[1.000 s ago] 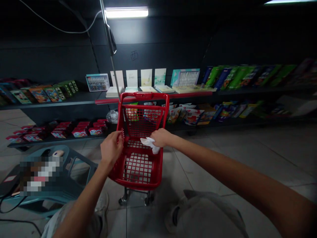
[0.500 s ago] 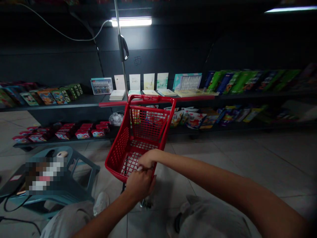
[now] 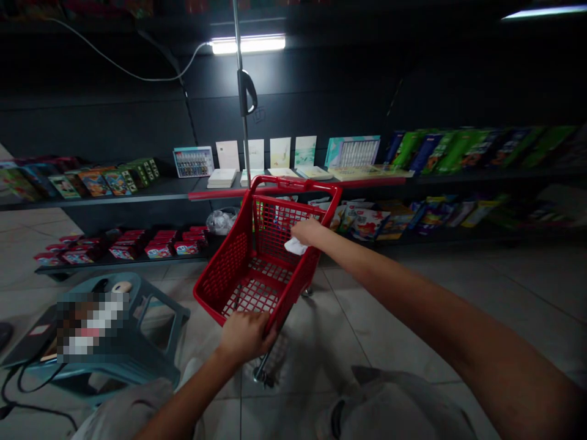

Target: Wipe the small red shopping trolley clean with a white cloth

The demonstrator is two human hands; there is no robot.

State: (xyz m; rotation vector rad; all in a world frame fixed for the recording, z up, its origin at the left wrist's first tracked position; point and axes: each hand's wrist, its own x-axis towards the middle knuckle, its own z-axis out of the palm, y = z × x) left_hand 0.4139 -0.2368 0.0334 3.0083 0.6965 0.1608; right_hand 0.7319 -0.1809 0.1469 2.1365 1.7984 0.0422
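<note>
White cloth [image 3: 295, 246] pinched beneath the closed fingers [image 3: 300, 230] of the right hand, just inside a red mini shopping cart [image 3: 224, 263]. Left hand [image 3: 245, 336] curled shut over the cart's near rim [image 3: 213, 307].

Pretty dim shot: the main light is a white fluorescent tube [image 3: 247, 44] up top, so the dark grey back wall [image 3: 321, 85] goes murky. The red plastic basket [image 3: 224, 256] stays fairly sharp, but fisheye bends the black shelf [image 3: 114, 198], colourful packets [image 3: 545, 146] smear at far right, and a pixelated patch [image 3: 92, 324] sits lower left.
</note>
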